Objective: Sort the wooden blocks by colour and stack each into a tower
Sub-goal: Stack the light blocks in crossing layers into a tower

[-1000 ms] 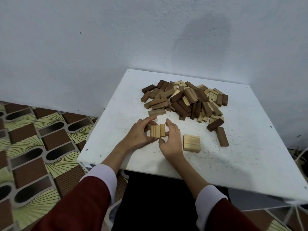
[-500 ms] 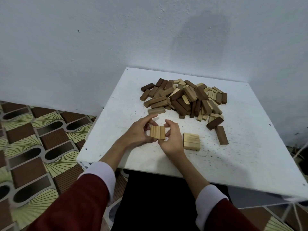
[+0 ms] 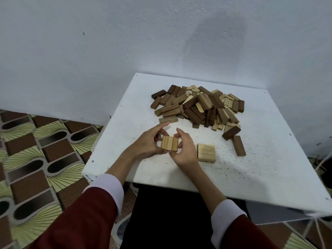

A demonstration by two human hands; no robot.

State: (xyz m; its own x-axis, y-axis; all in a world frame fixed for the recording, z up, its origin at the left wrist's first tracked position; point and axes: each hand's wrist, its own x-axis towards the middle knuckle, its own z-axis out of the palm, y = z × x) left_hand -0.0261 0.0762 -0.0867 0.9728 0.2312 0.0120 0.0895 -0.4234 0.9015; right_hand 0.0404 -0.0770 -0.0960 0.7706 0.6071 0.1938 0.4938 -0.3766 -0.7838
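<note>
Floor (image 3: pixel 36 159): left of the counter, tiled in brown, cream and black curved shapes.
Left sleeve (image 3: pixel 86 212): dark red with a white cuff, forearm angled up and to the right over the counter's near edge.
Left hand (image 3: pixel 147 142): raised just above the counter, palm turned right, index finger stretched forward, thumb and other fingers curled onto the left side of the light block row.
Light block row (image 3: pixel 169 143): 3 or 4 pale blocks pressed side by side, pinched between both hands near the counter's front middle.
Right hand (image 3: pixel 185 150): opposite the left, palm turned left, fingers (image 3: pixel 180 131) bent over the row's right side, thumb tucked under its near edge.
Right sleeve (image 3: pixel 231 223): dark red, white cuff, forearm running up and to the left.
Light tower (image 3: pixel 206 152): short square stack of pale blocks on the counter, just beside the right hand.
Mixed pile (image 3: pixel 199 106): dark, mid-brown and pale blocks heaped toward the back.
Loose dark blocks (image 3: pixel 239 145): 2, right of the tower, apart from it.
Counter (image 3: pixel 269 168): white, speckled, set against a white wall.
</note>
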